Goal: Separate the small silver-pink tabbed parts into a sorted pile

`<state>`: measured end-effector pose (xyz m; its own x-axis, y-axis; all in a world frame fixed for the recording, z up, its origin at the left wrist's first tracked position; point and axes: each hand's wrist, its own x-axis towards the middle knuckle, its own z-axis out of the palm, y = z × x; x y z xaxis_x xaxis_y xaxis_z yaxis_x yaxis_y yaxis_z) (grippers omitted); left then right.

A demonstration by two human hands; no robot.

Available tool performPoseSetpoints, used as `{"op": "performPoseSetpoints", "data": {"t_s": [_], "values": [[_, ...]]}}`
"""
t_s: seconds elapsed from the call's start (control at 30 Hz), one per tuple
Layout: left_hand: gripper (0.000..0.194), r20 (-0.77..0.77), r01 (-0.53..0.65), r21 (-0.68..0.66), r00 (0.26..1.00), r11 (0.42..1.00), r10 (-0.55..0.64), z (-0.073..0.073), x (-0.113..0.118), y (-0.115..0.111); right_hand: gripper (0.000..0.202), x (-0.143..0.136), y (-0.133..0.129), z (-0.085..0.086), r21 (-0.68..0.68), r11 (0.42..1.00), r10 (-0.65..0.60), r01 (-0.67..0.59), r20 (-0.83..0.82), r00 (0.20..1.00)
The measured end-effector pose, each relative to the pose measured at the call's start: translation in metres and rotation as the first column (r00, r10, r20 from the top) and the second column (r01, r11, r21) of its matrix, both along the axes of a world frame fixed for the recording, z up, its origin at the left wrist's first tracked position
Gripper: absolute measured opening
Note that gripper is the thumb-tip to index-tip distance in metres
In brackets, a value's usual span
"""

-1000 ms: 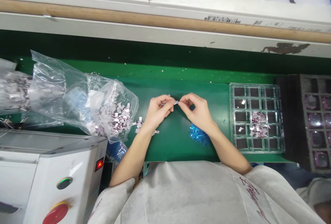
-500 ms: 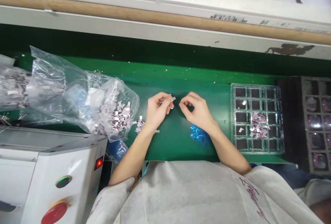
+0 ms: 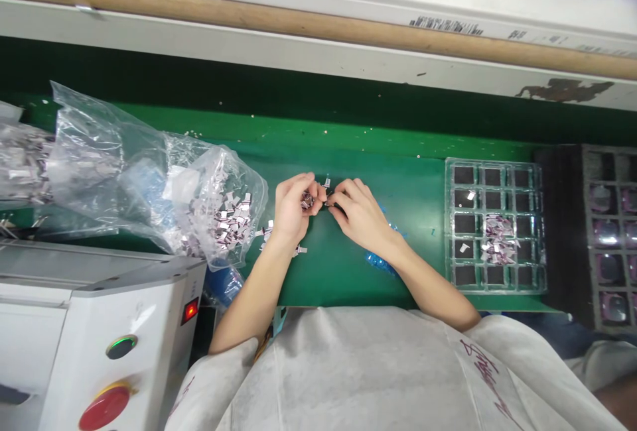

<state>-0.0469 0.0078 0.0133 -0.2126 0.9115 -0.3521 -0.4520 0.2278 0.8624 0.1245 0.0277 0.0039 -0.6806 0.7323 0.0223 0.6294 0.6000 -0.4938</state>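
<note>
Small silvery pieces (image 3: 307, 201) in hand, left of the compartment tray (image 3: 464, 276)

My left hand (image 3: 292, 209): left of the tray, fingers curled around a cluster of the small silvery pieces.

My right hand (image 3: 359, 212): between my left hand and the tray, thumb and fingertips bent toward the left fingertips. The meeting point is too small to make out; I cannot tell whether they pinch a piece.

Single pale piece (image 3: 326, 182): left of the tray, just past my fingertips.

Blue pieces (image 3: 381, 262): left of the tray, on the green work surface (image 3: 338, 278), partly covered by my right forearm.

Compartment tray: clear, three columns by five rows. More pieces lie heaped in the third and fourth rows of its middle column; one lies in the second row and one in the fourth row of its left column.

Loose pile (image 3: 269, 229): well left of the tray, beside my left forearm.

Clear plastic bag (image 3: 94, 119): farther left of the tray, lying on its side, pieces gathered at its near-right end.

White machine (image 3: 139, 318): far left of the tray and nearer me, with a red button (image 3: 105, 408) and a lit red switch (image 3: 190, 311).

Dark rack (image 3: 590, 239): just right of the tray, rounded glossy items in its cells.
</note>
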Motion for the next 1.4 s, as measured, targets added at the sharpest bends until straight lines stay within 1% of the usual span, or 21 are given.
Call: {"op": "performPoseSetpoints", "data": {"t_s": [0.1,0.23,0.37,0.47,0.53,0.57,0.63,0.7,0.77,0.87,0.97,1.03,1.1,1.2,1.33,1.4], "values": [[0.046,-0.04,-0.008,0.01,0.999,1.0,0.008,-0.001,0.002,0.001,0.012,-0.001,0.0,-0.002,-0.021,0.999,-0.039,0.039,-0.023,0.999],[0.046,-0.071,0.005,0.007,0.997,1.0,-0.005,-0.001,0.004,0.002,0.014,-0.001,0.0,-0.001,0.0,0.993,-0.118,0.118,-0.03,0.993],[0.041,-0.085,0.017,0.007,0.996,1.0,-0.016,-0.003,0.005,0.002,0.014,-0.005,-0.002,0.0,0.015,0.997,-0.081,0.08,0.03,0.996],[0.039,-0.126,0.02,0.009,0.992,1.0,-0.019,-0.006,0.004,0.001,0.019,-0.007,-0.004,0.002,0.023,0.999,-0.043,0.041,0.063,0.997],[0.036,-0.187,0.039,0.004,0.982,0.999,-0.037,-0.009,0.002,0.0,0.02,-0.004,-0.002,0.004,-0.002,0.999,-0.049,0.049,0.004,0.999],[0.034,-0.231,0.062,0.001,0.971,0.998,-0.06,-0.01,0.002,0.0,0.02,-0.002,-0.001,0.005,-0.031,0.998,-0.064,0.063,-0.063,0.996],[0.031,-0.334,0.137,-0.002,0.933,0.991,-0.129,-0.011,0.0,-0.002,0.021,0.004,0.004,0.007,-0.106,0.99,-0.119,0.096,-0.237,0.964],[0.031,-0.416,0.216,0.007,0.889,0.976,-0.194,-0.011,0.0,-0.003,0.019,0.009,0.008,0.008,-0.169,0.978,-0.179,0.121,-0.392,0.902],[0.033,-0.442,0.255,0.028,0.87,0.967,-0.217,-0.01,0.0,-0.005,0.014,0.013,0.011,0.008,-0.208,0.964,-0.247,0.164,-0.479,0.843],[0.03,-0.489,0.256,0.067,0.851,0.964,-0.192,-0.008,0.002,-0.006,0.009,0.013,0.012,0.008,-0.274,0.933,-0.346,0.234,-0.503,0.792],[0.022,-0.566,0.26,0.099,0.809,0.961,-0.161,-0.006,0.005,-0.007,0.009,0.011,0.011,0.008,-0.348,0.906,-0.395,0.24,-0.497,0.772],[0.022,-0.568,0.252,0.108,0.809,0.962,-0.149,-0.006,0.006,-0.008,0.009,0.01,0.011,0.008,-0.376,0.889,-0.433,0.26,-0.507,0.745],[0.025,-0.554,0.239,0.109,0.821,0.965,-0.141,-0.005,0.007,-0.008,0.009,0.01,0.01,0.009,-0.364,0.884,-0.454,0.294,-0.519,0.724],[0.032,-0.522,0.218,0.102,0.843,0.971,-0.134,-0.005,0.009,-0.008,0.012,0.01,0.009,0.013,-0.289,0.912,-0.406,0.292,-0.521,0.751],[0.036,-0.44,0.182,0.078,0.888,0.98,-0.13,-0.008,0.009,-0.008,0.012,0.011,0.006,0.018,-0.219,0.958,-0.278,0.186,-0.536,0.797],[0.036,-0.395,0.164,0.066,0.91,0.984,-0.125,-0.01,0.008,-0.007,0.01,0.012,0.006,0.018,-0.204,0.963,-0.261,0.177,-0.533,0.805]]}}
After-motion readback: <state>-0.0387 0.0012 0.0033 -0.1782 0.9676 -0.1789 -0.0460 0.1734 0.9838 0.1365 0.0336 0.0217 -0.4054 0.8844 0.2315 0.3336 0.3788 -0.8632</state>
